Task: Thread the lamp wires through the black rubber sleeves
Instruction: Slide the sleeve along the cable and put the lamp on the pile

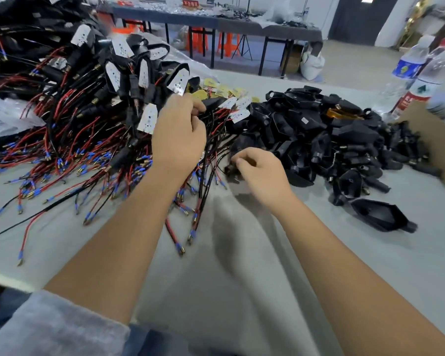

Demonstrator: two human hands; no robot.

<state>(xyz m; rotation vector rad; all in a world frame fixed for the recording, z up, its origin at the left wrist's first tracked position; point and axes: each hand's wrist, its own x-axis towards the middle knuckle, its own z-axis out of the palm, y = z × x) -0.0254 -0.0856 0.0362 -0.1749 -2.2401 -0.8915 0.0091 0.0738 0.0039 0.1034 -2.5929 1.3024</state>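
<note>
Hanging from the left hand [178, 134] is a bunch of lamp wires [208, 160], thin red and black leads that drop toward the grey table cover [242, 278]. The left hand is raised above the table with its fingers curled round the top of that bunch, just below a black lamp housing [212, 101] with a white board on it. The right hand [261, 173] sits lower and just to the right, fingers and thumb pinching a small black rubber sleeve [230, 168] close to the loose wire ends; motion blur hides whether a wire has entered the sleeve.

To the left of the hands spreads a large heap of wired lamps [88, 111], black bodies with white LED boards and red and black leads ending in blue-collared brass terminals that fan out over the cover. A few small yellow boards [216, 89] lie at the back, between the 2 heaps. To the right lies a pile of black lamp shells [332, 140], with 1 orange lens [341, 113] showing among them and 1 shell [380, 214] lying apart at the near edge of the pile. 2 clear water bottles [421, 73] stand at the far right of the table, beside a brown cardboard edge [432, 140]. Clear plastic bagging [0, 116] lies at the far left. A grey sleeve [49, 327] covers the left upper arm. Beyond the table stands a dark workbench [216, 21] with orange stools [226, 44] beneath it.
</note>
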